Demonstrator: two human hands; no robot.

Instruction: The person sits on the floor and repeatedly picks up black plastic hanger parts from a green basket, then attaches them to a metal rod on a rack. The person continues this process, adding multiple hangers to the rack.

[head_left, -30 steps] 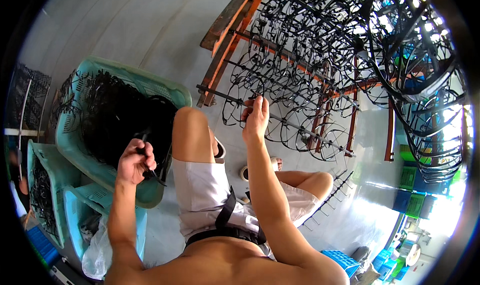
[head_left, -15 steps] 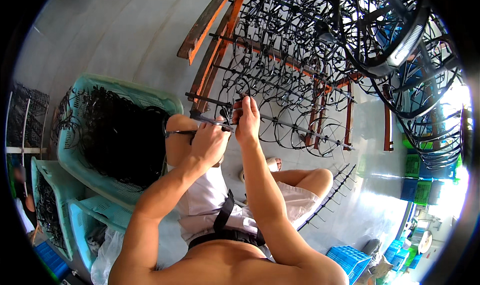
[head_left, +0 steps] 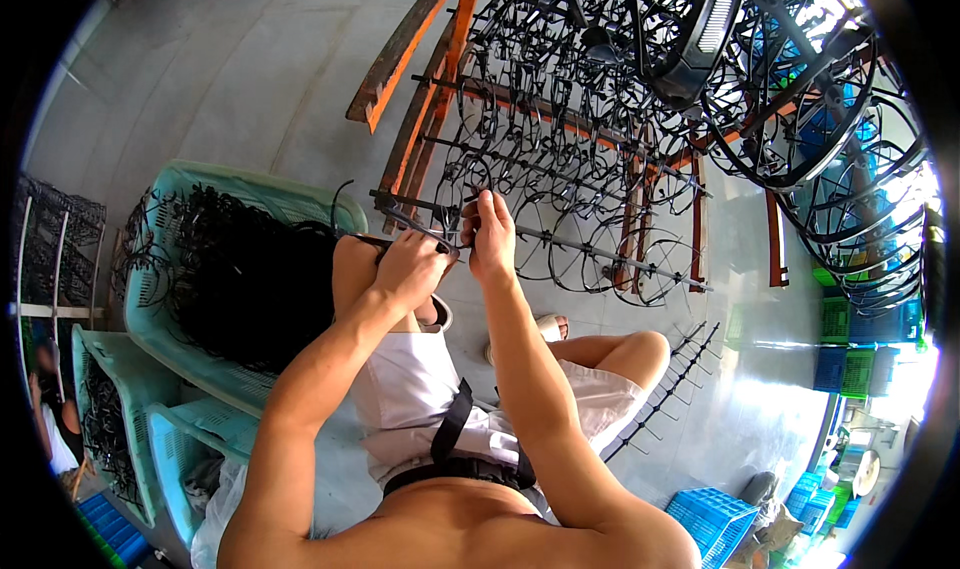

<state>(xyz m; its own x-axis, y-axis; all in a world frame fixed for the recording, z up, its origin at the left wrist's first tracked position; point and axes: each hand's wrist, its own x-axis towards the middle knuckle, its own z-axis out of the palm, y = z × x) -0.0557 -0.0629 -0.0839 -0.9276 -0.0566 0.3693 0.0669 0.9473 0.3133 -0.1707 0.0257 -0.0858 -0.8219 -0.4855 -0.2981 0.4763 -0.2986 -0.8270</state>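
Black wire piece [head_left: 415, 231] being pinched closed between left hand [head_left: 410, 267] and right hand [head_left: 490, 237], needing steadying against rack rod [head_left: 560, 237] while hooking on.

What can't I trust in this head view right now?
- Head view: what the left hand and right hand pinch at the black rod is too small; fingers cover it.
- Green basket: black wire parts blur together.
- Upper right rings wash out in glare.
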